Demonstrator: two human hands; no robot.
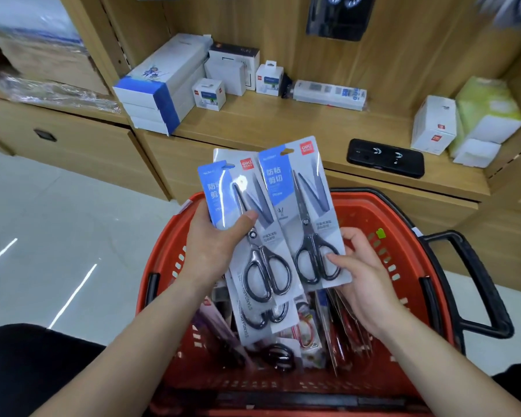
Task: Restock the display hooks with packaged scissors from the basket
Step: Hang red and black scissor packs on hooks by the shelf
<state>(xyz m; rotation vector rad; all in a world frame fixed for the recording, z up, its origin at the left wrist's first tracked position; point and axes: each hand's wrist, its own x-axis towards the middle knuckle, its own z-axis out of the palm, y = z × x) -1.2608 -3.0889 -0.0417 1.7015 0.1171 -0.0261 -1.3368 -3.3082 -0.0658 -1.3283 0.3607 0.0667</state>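
Note:
Over the red basket (370, 215) I hold packaged scissors with blue-and-white cards and black handles. My left hand (214, 245) grips a small stack of packs (247, 212), thumb across the front one. A grey pack marked STANDARD (247, 320) hangs behind and below them. My right hand (361, 275) pinches the lower edge of one separate pack (304, 212), held upright beside the stack. More packs of scissors and red-handled items (343, 332) lie in the basket. Dark packages (340, 16) hang on the wooden back panel above, blurred.
A wooden shelf (283, 121) ahead carries white boxes (163, 85), a black flat case (385, 158) and green-white tissue packs (491, 115). The basket's black handle (478, 284) sticks out to the right. Pale tiled floor (57, 230) lies to the left.

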